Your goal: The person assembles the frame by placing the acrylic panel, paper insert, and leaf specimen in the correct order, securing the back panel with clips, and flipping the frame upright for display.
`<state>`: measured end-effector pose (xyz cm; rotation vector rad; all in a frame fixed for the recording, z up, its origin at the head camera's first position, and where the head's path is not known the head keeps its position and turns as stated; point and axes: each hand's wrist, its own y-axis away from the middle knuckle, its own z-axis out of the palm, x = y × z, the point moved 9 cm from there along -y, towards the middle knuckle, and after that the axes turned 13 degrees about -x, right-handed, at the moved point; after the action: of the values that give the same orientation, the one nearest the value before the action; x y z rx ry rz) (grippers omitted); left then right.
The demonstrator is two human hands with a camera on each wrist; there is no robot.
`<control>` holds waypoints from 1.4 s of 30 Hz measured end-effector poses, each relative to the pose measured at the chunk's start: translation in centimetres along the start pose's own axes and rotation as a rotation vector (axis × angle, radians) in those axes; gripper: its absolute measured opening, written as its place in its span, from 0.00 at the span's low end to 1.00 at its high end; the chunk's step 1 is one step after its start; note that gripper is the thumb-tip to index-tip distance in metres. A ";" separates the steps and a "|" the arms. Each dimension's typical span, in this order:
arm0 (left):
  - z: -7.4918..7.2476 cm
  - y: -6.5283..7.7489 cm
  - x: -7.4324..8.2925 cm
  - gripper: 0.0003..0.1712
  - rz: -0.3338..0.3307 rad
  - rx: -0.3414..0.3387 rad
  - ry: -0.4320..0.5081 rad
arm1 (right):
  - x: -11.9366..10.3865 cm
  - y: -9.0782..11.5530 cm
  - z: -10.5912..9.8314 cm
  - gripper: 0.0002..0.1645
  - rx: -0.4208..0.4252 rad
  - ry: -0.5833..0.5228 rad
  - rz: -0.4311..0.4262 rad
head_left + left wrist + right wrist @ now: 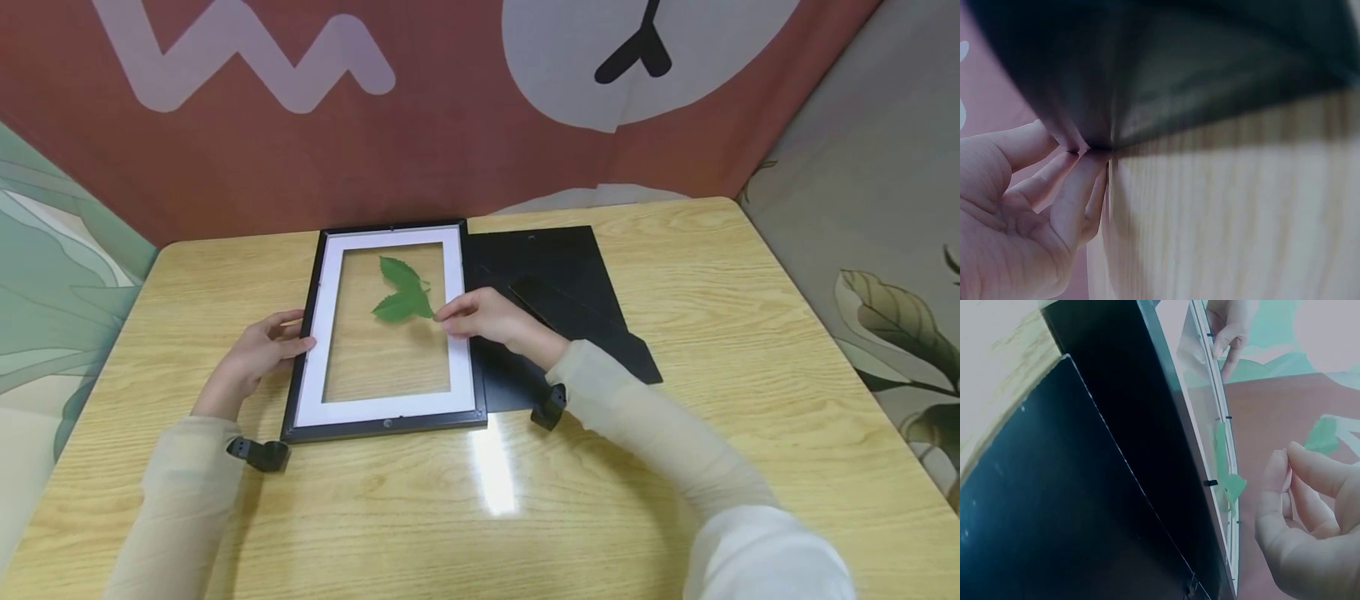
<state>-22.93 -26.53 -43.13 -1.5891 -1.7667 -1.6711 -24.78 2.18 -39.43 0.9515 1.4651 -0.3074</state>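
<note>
Green leaf sprig (403,300) is at the middle of the head view, over the see-through opening of the picture frame, toward its right side; cannot tell if the leaves touch the surface below. Right hand (487,317), right of the sprig, pinches the stem end between thumb and index finger; the right wrist view also has those two fingertips meeting, at right of frame. Left hand (258,354) is at left-centre, thumb and fingertips touching the left edge of the picture frame (386,427); cannot tell whether they grip it or just rest there. Picture frame is black, centre-left, with a white mat (390,408) inside its border. Black backing board (525,250) lies just right of it, meeting its right edge, with a black stand strut (600,329) slanting across toward the lower right; right forearm passes over the board's lower part. All on a light wood-grain table (360,517), bright glare streak below centre. Black device (258,454) at the left wrist, another black unit (551,408) at the right one. Beige sleeves (652,425) on both arms, white fabric at lower right. Red backdrop (450,142) with pale shapes along the top; leaf-patterned panels at far left and far right.
</note>
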 end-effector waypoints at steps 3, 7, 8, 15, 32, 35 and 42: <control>0.0 0.1 0.0 0.45 0.001 0.000 -0.002 | 0.1 -0.2 0.3 0.17 -0.008 0.020 0.013; 0.0 0.1 0.0 0.45 0.002 0.000 0.002 | 0.2 -0.4 0.7 0.17 -0.021 0.046 0.018; 0.0 0.0 0.0 0.45 0.001 0.000 0.002 | 0.2 -0.4 0.8 0.17 -0.024 0.053 0.017; 0.0 0.0 0.0 0.45 0.001 0.003 0.001 | 0.1 -0.8 1.3 0.16 -0.027 0.083 0.020; -0.2 -0.1 -0.2 0.46 -0.008 0.010 0.011 | 0.2 -1.3 1.5 0.14 -0.025 0.170 0.047; -0.2 -0.1 -0.2 0.46 -0.009 0.009 0.011 | 0.2 -1.4 1.5 0.13 -0.018 0.173 0.048; 0.0 -0.1 -0.1 0.45 -0.001 0.005 0.006 | 0.3 -1.6 1.5 0.13 -0.006 0.153 0.042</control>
<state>-22.95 -26.63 -43.25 -1.5796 -1.7682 -1.6687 -24.80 0.28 -40.53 1.0178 1.5822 -0.2023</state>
